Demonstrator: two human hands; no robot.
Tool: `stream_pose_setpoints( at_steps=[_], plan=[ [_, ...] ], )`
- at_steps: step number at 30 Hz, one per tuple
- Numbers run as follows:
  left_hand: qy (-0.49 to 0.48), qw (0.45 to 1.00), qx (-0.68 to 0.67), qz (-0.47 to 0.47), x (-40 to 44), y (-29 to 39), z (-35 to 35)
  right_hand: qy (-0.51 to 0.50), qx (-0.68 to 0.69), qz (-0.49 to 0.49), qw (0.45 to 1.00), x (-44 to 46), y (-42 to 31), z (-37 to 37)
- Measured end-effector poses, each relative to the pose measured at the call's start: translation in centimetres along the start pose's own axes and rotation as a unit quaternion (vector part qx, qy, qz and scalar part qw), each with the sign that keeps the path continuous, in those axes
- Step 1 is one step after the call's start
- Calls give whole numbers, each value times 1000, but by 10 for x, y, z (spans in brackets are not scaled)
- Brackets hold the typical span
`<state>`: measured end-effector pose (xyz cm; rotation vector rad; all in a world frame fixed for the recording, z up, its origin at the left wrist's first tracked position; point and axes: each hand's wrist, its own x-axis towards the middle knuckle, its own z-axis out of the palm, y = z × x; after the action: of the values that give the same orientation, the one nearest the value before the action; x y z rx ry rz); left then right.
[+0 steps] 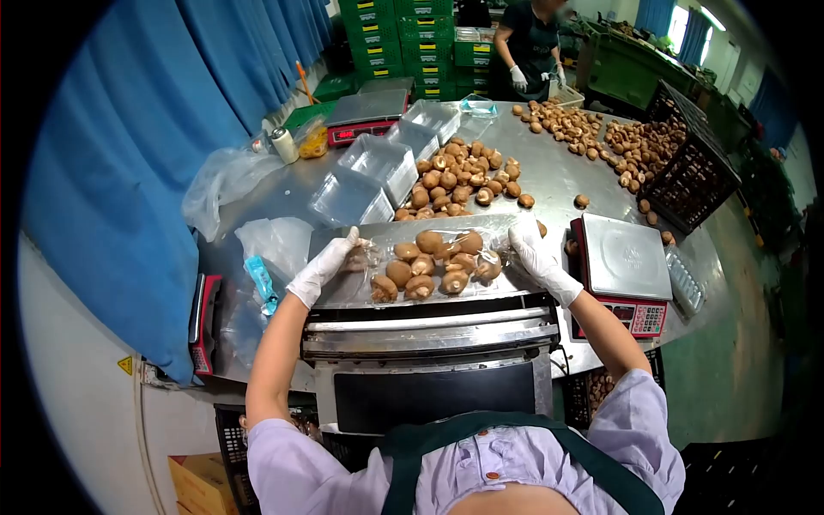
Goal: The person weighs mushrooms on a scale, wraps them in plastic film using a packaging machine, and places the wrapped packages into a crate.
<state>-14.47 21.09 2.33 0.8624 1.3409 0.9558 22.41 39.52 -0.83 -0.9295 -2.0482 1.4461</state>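
Note:
Brown mushrooms (436, 264) lie in a cluster under clear plastic film (365, 256) on the wrapping machine (429, 330) in front of me. Whether a tray is beneath them I cannot tell clearly. My left hand (326, 264), in a white glove, is closed on the film at the left side of the mushrooms. At the right side, my gloved right hand (542, 262) grips the film's other edge. The film between both hands looks wrinkled and shiny.
Loose mushrooms (459, 176) are heaped beyond the machine, beside stacked clear trays (378, 165). A scale (625, 257) stands at right, another (365, 112) at the back. Mushrooms spill from a tipped black crate (693, 176). A co-worker (525, 51) stands across the table.

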Motion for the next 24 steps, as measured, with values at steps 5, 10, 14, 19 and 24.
stream_pose_setpoints(
  at_steps=[5, 10, 14, 19, 24],
  plan=[
    [42, 997, -40, -50, -5, -3, 17, -11, 275, 152, 949, 2, 19, 10],
    [210, 978, -21, 5, -25, -12, 40, 21, 265, 180, 947, -6, 17, 11],
    [223, 972, 72, -28, -28, -24, 39, 129, -193, 30, 972, -26, -36, 27],
    [218, 968, 124, -15, -25, -31, 47, 58, -221, 115, 967, -23, -34, 33],
    [338, 899, 244, 133, -4, -51, 55, 79, -199, 65, 975, -26, -18, 35]
  ],
)
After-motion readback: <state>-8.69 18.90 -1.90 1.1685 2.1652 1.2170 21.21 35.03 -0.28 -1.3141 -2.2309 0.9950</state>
